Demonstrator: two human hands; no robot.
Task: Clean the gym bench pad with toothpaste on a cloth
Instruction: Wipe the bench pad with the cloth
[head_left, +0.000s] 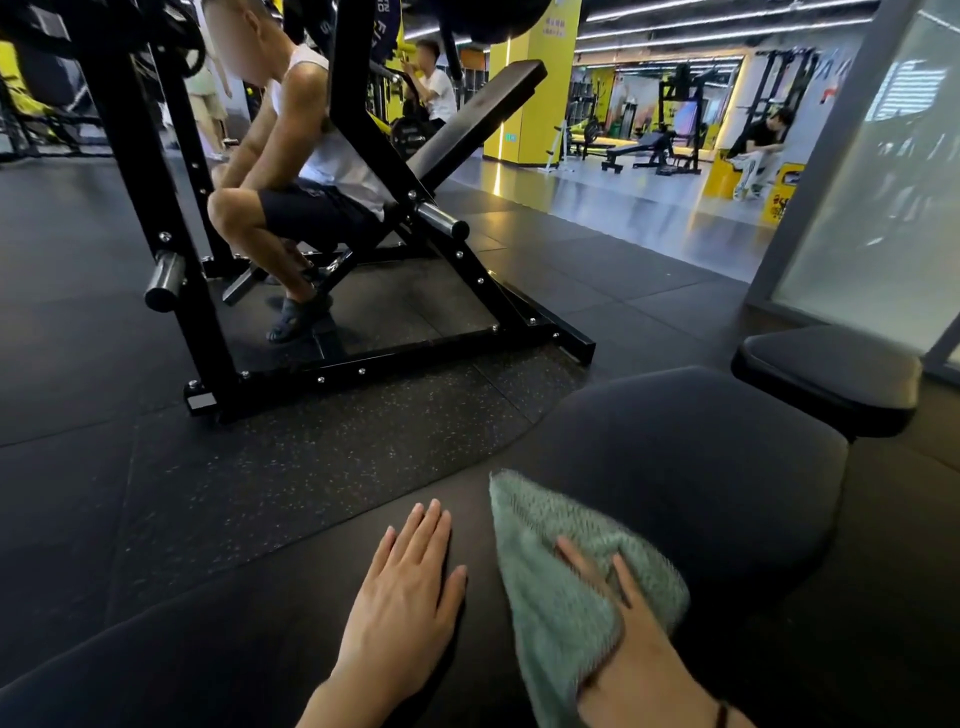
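On near end of bench pad (675, 441), I'm pressing left hand (402, 597) flat, fingers spread, gripping nothing. Right hand (631, 634) is closing on green cloth (561, 587), rubbing pad. Wiping step underway, I judge; next stroke needing reach toward far end. Toothpaste not showing.

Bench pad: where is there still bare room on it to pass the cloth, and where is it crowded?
The pad is bare beyond the cloth, up to its rounded far end, and also near its right edge. The near part is crowded: the left hand lies flat there, and the right hand presses the cloth beside it. The small pad further right is bare too.
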